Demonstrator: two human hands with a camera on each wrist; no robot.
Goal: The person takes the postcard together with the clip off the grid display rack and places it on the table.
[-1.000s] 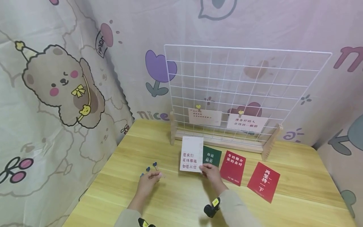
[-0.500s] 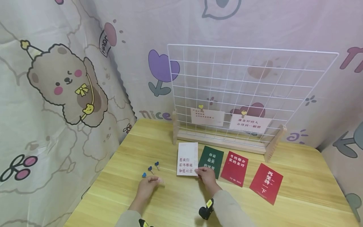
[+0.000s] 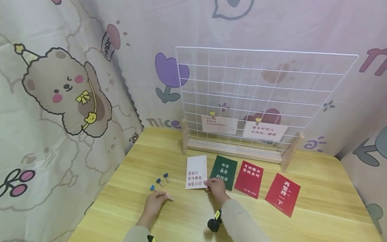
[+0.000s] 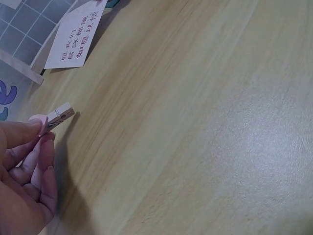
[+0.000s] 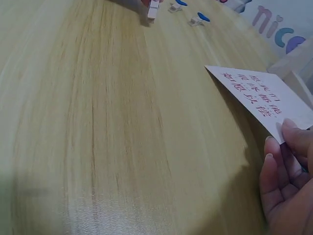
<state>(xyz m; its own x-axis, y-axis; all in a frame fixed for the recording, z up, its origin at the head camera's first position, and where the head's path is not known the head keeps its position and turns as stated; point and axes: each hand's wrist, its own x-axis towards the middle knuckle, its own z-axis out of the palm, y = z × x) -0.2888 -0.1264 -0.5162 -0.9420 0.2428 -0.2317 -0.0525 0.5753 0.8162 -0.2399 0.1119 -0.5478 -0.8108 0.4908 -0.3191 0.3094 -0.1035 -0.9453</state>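
Observation:
My right hand (image 3: 217,189) pinches the lower right corner of a white card (image 3: 196,168) printed with red characters. In the right wrist view the thumb lies on top of the card (image 5: 259,93) and the fingers curl beneath it. Between the thumb and fingers of my left hand (image 3: 155,202) is a small wooden clothespin (image 4: 61,115) with a pink piece at its gripped end. Its free end points away from the hand, over the table. Three clothespins with blue hearts (image 3: 159,181) lie just beyond the left hand. A green card (image 3: 223,171) lies beside the right hand.
Two red cards (image 3: 248,179) lie right of the green one. Behind them stands a white wire grid (image 3: 254,87) on a wooden base (image 3: 235,153). Two pale cards (image 3: 219,125) hang low on it from yellow heart clothespins (image 3: 258,120). A patterned cloth (image 3: 136,40) backs the table.
The white card has moved left and toward me in my right hand, uncovering more of the green card. My left hand has drawn slightly nearer me, still holding its clothespin.

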